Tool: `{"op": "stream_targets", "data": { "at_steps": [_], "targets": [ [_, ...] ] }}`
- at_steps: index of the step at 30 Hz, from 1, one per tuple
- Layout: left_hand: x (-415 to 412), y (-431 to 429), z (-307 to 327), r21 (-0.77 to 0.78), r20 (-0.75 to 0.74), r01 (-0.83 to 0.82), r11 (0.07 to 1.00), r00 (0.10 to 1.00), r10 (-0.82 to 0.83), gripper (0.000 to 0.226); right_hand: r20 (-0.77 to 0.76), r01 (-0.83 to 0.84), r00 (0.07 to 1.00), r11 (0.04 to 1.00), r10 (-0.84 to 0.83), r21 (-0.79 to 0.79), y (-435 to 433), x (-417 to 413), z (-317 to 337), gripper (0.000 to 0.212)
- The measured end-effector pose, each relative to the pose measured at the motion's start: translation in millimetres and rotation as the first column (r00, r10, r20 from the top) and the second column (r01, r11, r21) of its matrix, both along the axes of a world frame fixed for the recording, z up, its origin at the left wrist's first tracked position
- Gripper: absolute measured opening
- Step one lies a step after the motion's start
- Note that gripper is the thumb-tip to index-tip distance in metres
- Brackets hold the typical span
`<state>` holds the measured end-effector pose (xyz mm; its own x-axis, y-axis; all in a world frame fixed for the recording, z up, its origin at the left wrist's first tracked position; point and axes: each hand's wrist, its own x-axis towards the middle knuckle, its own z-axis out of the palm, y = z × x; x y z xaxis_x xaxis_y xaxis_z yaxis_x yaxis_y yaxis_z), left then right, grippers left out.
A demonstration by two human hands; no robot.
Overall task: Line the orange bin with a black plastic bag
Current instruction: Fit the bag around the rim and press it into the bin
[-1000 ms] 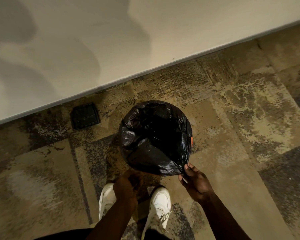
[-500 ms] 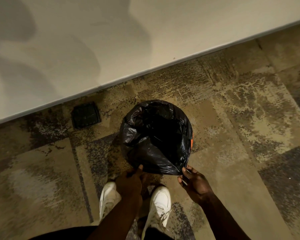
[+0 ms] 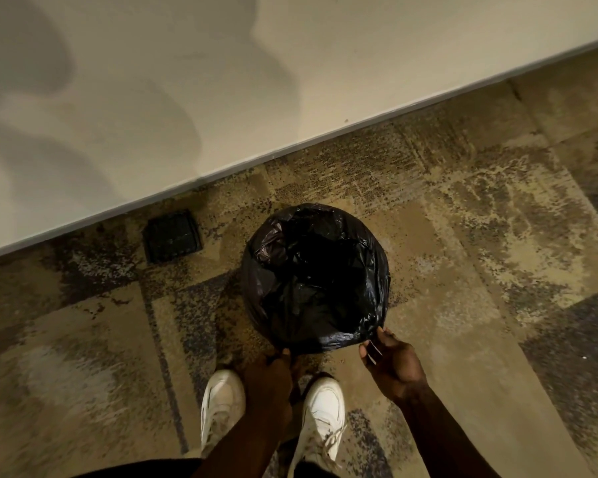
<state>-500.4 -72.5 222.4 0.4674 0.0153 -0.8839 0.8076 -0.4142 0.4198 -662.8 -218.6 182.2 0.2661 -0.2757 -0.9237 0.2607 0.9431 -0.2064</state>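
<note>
A black plastic bag is draped over a round bin on the carpet and covers it completely, so no orange shows. The bag's mouth is open and dark inside. My left hand pinches the bag's near edge at the lower left. My right hand grips the bag's hem at the lower right, fingers curled on the plastic. Both hands are at the side of the bin nearest me.
A pale wall with a baseboard runs diagonally behind the bin. A dark square floor plate sits in the carpet to the left of the bin. My two white shoes stand just behind my hands.
The bag has been pulled lower over the rim, and the orange sliver at its right side is now covered. My left hand rose to the bag's edge; the mouth looks wider.
</note>
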Motion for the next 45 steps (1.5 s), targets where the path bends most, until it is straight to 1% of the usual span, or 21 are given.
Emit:
{"op": "stream_targets", "data": {
  "at_steps": [4,7,10,12,13,15,17,18,20,22,25,31,34,36,38,39,41,42,43,44,45],
  "targets": [
    [-1,-2,1,-0.01,0.006,0.078,0.997,0.997,-0.078,0.013,-0.054,0.026,0.998,1.0,-0.026,0.013,-9,1,-2,0.007],
    [3,-6,4,-0.026,0.038,0.095,0.995,0.995,-0.094,0.02,-0.126,-0.058,0.99,0.998,0.055,-0.018,-14,3,-3,0.009],
    [11,-3,6,0.007,0.074,0.125,0.992,0.989,-0.125,0.024,-0.272,-0.103,0.96,0.986,0.064,-0.13,-21,8,-1,0.021],
    [18,8,-24,0.058,0.098,0.08,0.995,0.991,-0.086,0.022,-0.34,-0.126,0.94,0.961,0.036,-0.247,-29,15,7,0.028],
    [22,21,-62,0.077,0.101,0.04,0.996,0.994,-0.048,0.026,-0.356,-0.145,0.934,0.943,0.03,-0.3,-33,19,13,0.029],
    [31,35,-100,0.133,0.091,0.011,0.991,0.996,-0.023,0.041,-0.365,-0.172,0.931,0.911,0.026,-0.374,-40,28,22,0.036],
    [48,26,-77,0.09,0.105,-0.017,0.996,0.994,0.007,0.035,-0.361,-0.186,0.932,0.893,0.028,-0.41,-46,36,27,0.027],
    [54,16,-54,0.063,0.095,-0.029,0.998,0.995,0.023,0.03,-0.357,-0.189,0.933,0.89,0.031,-0.415,-48,39,29,0.019],
    [67,-5,-5,0.027,0.085,-0.06,0.998,0.995,0.057,0.038,-0.371,-0.18,0.929,0.898,0.02,-0.402,-51,45,28,0.01],
    [82,-11,2,0.009,0.075,-0.078,0.997,0.994,0.077,0.043,-0.405,-0.146,0.914,0.916,-0.02,-0.374,-55,48,23,0.013],
    [103,-17,-2,-0.054,0.073,-0.064,0.996,0.995,0.068,0.042,-0.438,-0.124,0.898,0.933,-0.039,-0.337,-60,48,13,0.019],
    [129,-22,-12,-0.042,0.048,-0.037,0.998,0.998,0.039,0.013,-0.472,-0.195,0.881,0.93,0.026,-0.313,-67,49,0,0.017],
    [133,-22,-17,0.021,0.046,0.036,0.999,0.998,-0.037,0.02,-0.481,-0.277,0.872,0.9,0.089,-0.335,-70,50,-8,0.015],
    [134,-19,-23,0.1,0.092,0.141,0.985,0.984,-0.15,0.022,-0.52,-0.387,0.837,0.855,0.17,-0.344,-73,50,-11,0.013],
    [136,-17,-28,0.17,0.169,0.188,0.967,0.961,-0.217,0.021,-0.564,-0.451,0.796,0.835,0.217,-0.315,-77,49,-15,0.014],
    [137,-17,-29,0.21,0.211,0.208,0.955,0.944,-0.252,0.023,-0.588,-0.454,0.78,0.841,0.215,-0.294,-79,49,-18,0.013],
    [138,-19,-27,0.312,0.313,0.218,0.925,0.895,-0.317,0.033,-0.66,-0.405,0.742,0.862,0.114,-0.306,-80,49,-21,0.019],
    [139,-23,-21,0.336,0.37,0.178,0.925,0.878,-0.303,0.036,-0.724,-0.414,0.688,0.844,0.045,-0.341,-79,49,-20,0.026],
    [140,-27,-13,0.336,0.424,0.152,0.93,0.857,-0.293,0.036,-0.796,-0.484,0.605,0.786,-0.018,-0.385,-76,50,-14,0.032],
    [141,-32,-5,0.305,0.49,0.16,0.939,0.819,-0.299,0.035,-0.837,-0.574,0.542,0.694,-0.076,-0.435,-75,51,-7,0.035],
    [141,-36,0,0.265,0.546,0.212,0.94,0.771,-0.328,0.035,-0.836,-0.645,0.534,0.578,-0.127,-0.5,-72,53,4,0.035]
  ]
}}
